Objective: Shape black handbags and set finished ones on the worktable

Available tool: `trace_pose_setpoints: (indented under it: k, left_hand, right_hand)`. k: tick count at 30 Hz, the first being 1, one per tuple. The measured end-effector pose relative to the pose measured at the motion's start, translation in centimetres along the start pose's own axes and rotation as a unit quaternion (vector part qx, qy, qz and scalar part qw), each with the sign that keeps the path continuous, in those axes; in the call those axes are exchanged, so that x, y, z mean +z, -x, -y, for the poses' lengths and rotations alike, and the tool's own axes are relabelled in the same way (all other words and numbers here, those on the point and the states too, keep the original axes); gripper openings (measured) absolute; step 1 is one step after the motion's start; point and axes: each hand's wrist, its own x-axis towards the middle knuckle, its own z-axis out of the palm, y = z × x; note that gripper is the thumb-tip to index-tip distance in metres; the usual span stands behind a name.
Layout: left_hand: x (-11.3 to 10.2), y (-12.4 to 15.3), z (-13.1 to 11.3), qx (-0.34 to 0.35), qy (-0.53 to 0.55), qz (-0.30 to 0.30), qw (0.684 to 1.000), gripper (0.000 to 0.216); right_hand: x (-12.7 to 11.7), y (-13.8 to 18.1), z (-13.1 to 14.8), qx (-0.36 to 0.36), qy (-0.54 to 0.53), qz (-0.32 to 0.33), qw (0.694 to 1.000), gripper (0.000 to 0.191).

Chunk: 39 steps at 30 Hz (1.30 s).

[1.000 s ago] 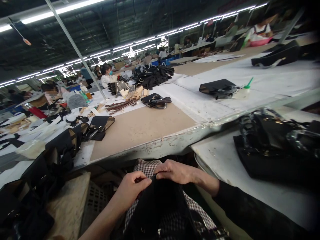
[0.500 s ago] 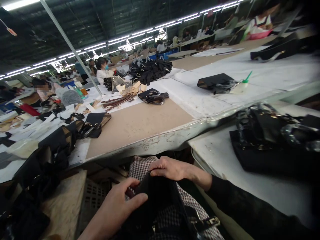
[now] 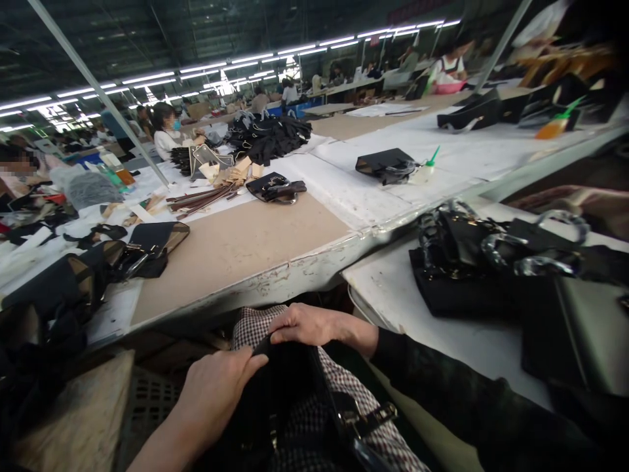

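Note:
A black handbag [image 3: 289, 373] with gold-coloured metal fittings lies across my lap, over checked cloth [image 3: 253, 324]. My left hand [image 3: 221, 380] is closed on the bag's upper edge, thumb on top. Just to the right of it, my right hand [image 3: 307, 324] pinches the same edge between thumb and fingers. Both hands are almost touching each other. A strap with a metal buckle [image 3: 386, 413] hangs at the bag's right side. The bag's lower part is dark and partly cut off by the frame.
Ahead runs a long worktable [image 3: 314, 265] with a brown board [image 3: 236, 249]. One black bag [image 3: 275, 188] lies on it. More black bags [image 3: 462, 262] crowd a white side table to the right. Black bags [image 3: 152, 242] line the left. A bottle with green nozzle [image 3: 425, 172] stands farther back. Co-workers sit beyond.
My left hand has closed from a spread grip onto the bag's edge, beside my right hand. The view has swung to the right, so the surroundings shift left.

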Motion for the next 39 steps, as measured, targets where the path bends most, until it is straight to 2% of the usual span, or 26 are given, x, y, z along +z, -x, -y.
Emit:
trace_pose_setpoints:
  k: [3, 6, 8, 11, 12, 15, 17, 19, 20, 23, 28, 33, 37, 39]
  left_hand:
    - [-0.3, -2.0, -0.2, 0.013, 0.07, -0.008, 0.997, 0.031]
    - [-0.2, -3.7, -0.4, 0.023, 0.104, -0.005, 0.994, 0.033]
    - [-0.3, -4.4, -0.4, 0.038, 0.114, -0.006, 0.993, 0.03]
    - [-0.7, -4.7, -0.3, 0.065, 0.128, -0.004, 0.99, 0.028]
    - [-0.8, -4.8, -0.2, 0.07, 0.13, -0.004, 0.989, 0.027]
    - [-1.3, -5.3, -0.2, 0.09, 0.145, -0.013, 0.985, 0.02]
    - [-1.6, -5.9, -0.7, 0.127, 0.193, -0.021, 0.973, 0.046]
    - [-2.0, -6.9, -1.7, 0.191, 0.251, -0.006, 0.949, 0.065]
    - [-2.2, -7.5, -2.3, 0.228, 0.272, 0.008, 0.935, 0.063]
    - [-2.3, -9.5, -4.6, 0.328, 0.288, 0.045, 0.898, 0.04]
    - [-1.6, -12.4, -7.5, 0.447, 0.23, 0.042, 0.863, 0.025]
    - [-1.0, -13.4, -8.3, 0.501, 0.166, 0.012, 0.849, 0.02]
    - [-0.8, -13.1, -8.0, 0.506, 0.149, -0.017, 0.849, 0.018]
    - [-0.6, -13.1, -7.7, 0.49, 0.175, 0.001, 0.854, 0.018]
  right_hand:
    - [-0.4, 0.7, 1.1, 0.028, -0.005, -0.006, 1.0, 0.035]
    - [-0.6, 3.3, 4.1, 0.077, -0.004, -0.068, 0.995, 0.049]
    - [0.3, 5.8, 6.6, 0.126, 0.024, -0.124, 0.984, 0.068]
    - [3.2, 9.5, 9.0, 0.227, 0.093, -0.173, 0.954, 0.093]
    - [4.3, 10.4, 9.3, 0.244, 0.116, -0.194, 0.943, 0.093]
    - [6.9, 12.2, 8.8, 0.265, 0.141, -0.256, 0.919, 0.05]
    - [7.5, 12.6, 8.2, 0.284, 0.137, -0.281, 0.906, 0.034]
    - [7.2, 12.9, 7.8, 0.31, 0.132, -0.283, 0.898, 0.033]
    - [6.9, 13.1, 7.7, 0.321, 0.13, -0.278, 0.896, 0.034]
    - [5.9, 13.8, 7.7, 0.348, 0.128, -0.266, 0.89, 0.034]
    - [5.4, 15.0, 7.2, 0.387, 0.147, -0.259, 0.873, 0.033]
    - [5.5, 15.0, 6.7, 0.411, 0.145, -0.263, 0.861, 0.034]
    - [5.3, 14.7, 6.1, 0.374, 0.128, -0.283, 0.874, 0.031]
    - [5.1, 14.6, 5.9, 0.354, 0.127, -0.281, 0.883, 0.032]
